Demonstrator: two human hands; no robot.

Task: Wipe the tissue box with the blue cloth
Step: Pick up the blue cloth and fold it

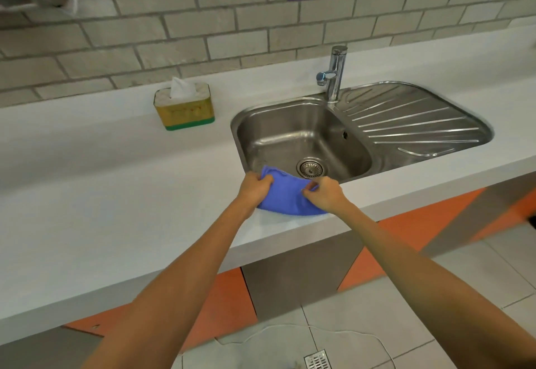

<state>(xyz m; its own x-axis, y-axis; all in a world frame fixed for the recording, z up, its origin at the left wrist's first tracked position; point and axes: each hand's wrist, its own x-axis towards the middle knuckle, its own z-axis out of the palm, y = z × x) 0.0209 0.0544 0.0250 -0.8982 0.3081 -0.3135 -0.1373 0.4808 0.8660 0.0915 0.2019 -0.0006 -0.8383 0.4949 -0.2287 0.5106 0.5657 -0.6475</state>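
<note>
The blue cloth lies bunched on the white counter's front strip, just below the sink. My left hand grips its left end and my right hand pinches its right end. The tissue box, yellowish with a green base and a white tissue sticking out of the top, stands upright against the back of the counter, well to the left of and beyond both hands. Nothing touches the box.
A steel sink with a drain and a ribbed drainboard sits right of the box, a tap behind it. A tiled wall backs the white counter. Below are orange and grey panels and a floor drain.
</note>
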